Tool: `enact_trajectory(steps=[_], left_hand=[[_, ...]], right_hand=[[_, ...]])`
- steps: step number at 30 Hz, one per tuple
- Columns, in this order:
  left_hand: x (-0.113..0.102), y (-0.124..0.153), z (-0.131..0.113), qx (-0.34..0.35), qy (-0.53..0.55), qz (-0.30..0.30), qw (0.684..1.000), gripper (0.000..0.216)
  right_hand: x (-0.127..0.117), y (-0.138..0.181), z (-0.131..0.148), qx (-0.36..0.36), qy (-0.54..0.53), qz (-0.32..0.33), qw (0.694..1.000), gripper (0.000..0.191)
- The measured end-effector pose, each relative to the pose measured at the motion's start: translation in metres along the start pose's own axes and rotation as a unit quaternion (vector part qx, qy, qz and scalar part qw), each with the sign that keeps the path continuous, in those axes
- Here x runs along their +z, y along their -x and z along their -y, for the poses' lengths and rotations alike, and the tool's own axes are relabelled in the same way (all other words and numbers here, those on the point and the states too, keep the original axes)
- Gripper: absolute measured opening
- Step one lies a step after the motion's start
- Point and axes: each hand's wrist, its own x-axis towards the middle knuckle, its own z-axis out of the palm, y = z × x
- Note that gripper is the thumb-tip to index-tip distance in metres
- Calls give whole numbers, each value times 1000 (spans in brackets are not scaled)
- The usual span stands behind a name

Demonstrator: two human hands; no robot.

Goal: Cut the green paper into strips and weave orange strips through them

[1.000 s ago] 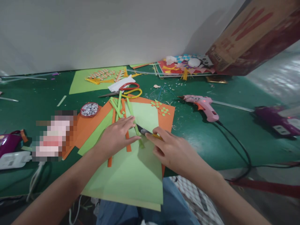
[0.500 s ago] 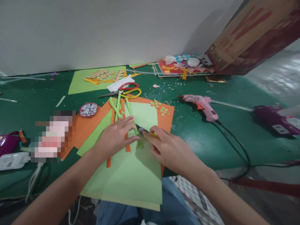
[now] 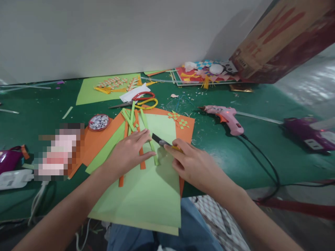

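My left hand (image 3: 129,151) lies flat with fingers stretched out, pressing on green and orange paper strips (image 3: 142,139) over a light green sheet (image 3: 146,191). My right hand (image 3: 192,165) is closed around a yellow utility knife (image 3: 163,142); its dark blade points up and left, close to my left fingertips, over the green sheet. Orange sheets (image 3: 101,139) lie beneath the green one.
Red and yellow scissors (image 3: 142,99) lie behind the papers, beside a round box of googly eyes (image 3: 98,122). A pink glue gun (image 3: 226,118) with a black cable rests at the right. A cardboard box (image 3: 277,42) stands at the back right. Woven paper crafts (image 3: 115,83) lie at the back.
My right hand has shifted the knife slightly up and to the right, so the blade now shows clear of the strip. My left hand has stayed on the strips.
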Motion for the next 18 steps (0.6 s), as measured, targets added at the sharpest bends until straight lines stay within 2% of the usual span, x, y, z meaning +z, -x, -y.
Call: enact_trajectory(steps=[4,9,14,18], left_hand=[[1,0,1,11,1,-16,1000,53],[3,1,4,59,-20,-35,997,68],[4,1,7,118,-39,-61,990,59],[3,1,7,122,-34,-61,990,62]], right_hand=[[2,1,-3,-9,13,-8,1000,38],[3,5,-3,-20,28,-36,999,39],[2,10,-4,-29,11,-44,999,39],[1,17,-6,-32,5,-41,999,38]])
